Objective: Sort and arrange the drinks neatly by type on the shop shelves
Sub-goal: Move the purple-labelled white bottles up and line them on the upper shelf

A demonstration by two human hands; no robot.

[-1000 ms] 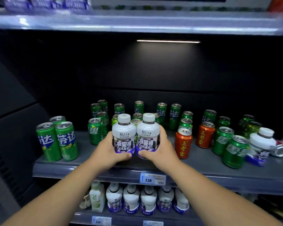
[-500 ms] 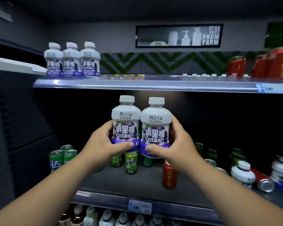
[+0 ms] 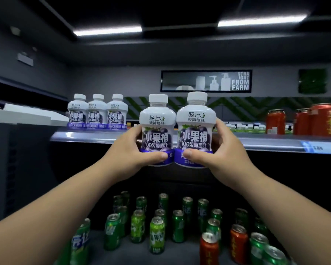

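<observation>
White bottles with purple grape labels, two in number, are in my hands. My left hand (image 3: 130,152) grips the left bottle (image 3: 157,129): thumb across the purple band at the front, fingers curled round the far side. My right hand (image 3: 224,150) grips the right bottle (image 3: 196,127) in the same manner, mirrored. Both bottles are upright, caps up, labels facing me, and their sides touch. I hold them in the air in front of the top shelf (image 3: 84,135), with bases below its edge and caps above it.

On the top shelf, at the left, three matching bottles (image 3: 97,113) stand upright in a close row. Toward the right end of the same shelf stand the top red cans (image 3: 302,121). A blue price tag (image 3: 317,147) sits on the shelf edge below them.

On the lower shelf (image 3: 187,255), between and under my forearms, green cans (image 3: 157,234) stand upright in loose rows; several are blurred. Two lower red cans (image 3: 208,249) stand among them at the right front. A sign (image 3: 205,81) on the back wall reads "FROM FARM".
</observation>
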